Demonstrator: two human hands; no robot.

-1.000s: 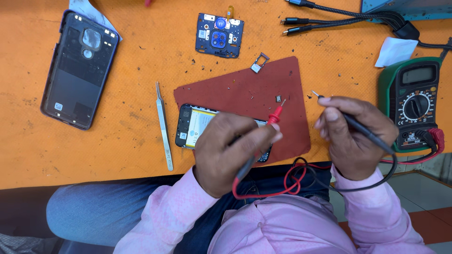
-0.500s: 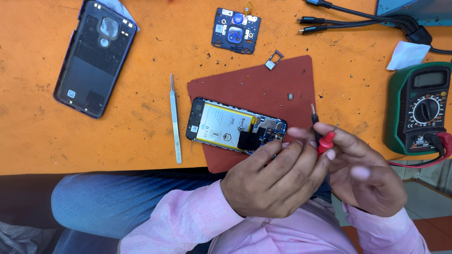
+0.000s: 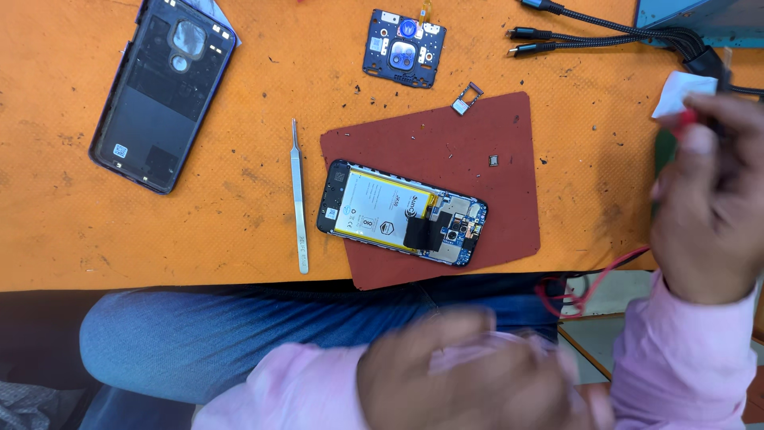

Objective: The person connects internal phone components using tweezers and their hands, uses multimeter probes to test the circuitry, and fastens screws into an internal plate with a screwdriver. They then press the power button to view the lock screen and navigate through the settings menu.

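An opened phone (image 3: pixel 402 216), with its yellow battery and circuit board showing, lies on a dark red mat (image 3: pixel 477 135) on the orange table. No hand touches it. My right hand (image 3: pixel 712 199) is raised at the right edge, blurred, its fingers closed around a red test probe (image 3: pixel 686 118). A red wire (image 3: pixel 589 283) loops below the table edge beneath this hand. My left hand (image 3: pixel 469 374) is low over my lap in front of the table, blurred by motion, and I cannot make out what it holds.
Steel tweezers (image 3: pixel 298 199) lie left of the mat. A dark phone back cover (image 3: pixel 163 91) is at far left, with a camera board (image 3: pixel 404 48) at the top. A SIM tray (image 3: pixel 466 97) and a small chip (image 3: pixel 493 160) rest on the mat. Black cables (image 3: pixel 605 32) run top right.
Both hands have left the phone. The right hand swung out to the right edge with the red probe, and the left hand dropped toward my lap. The phone is now uncovered.
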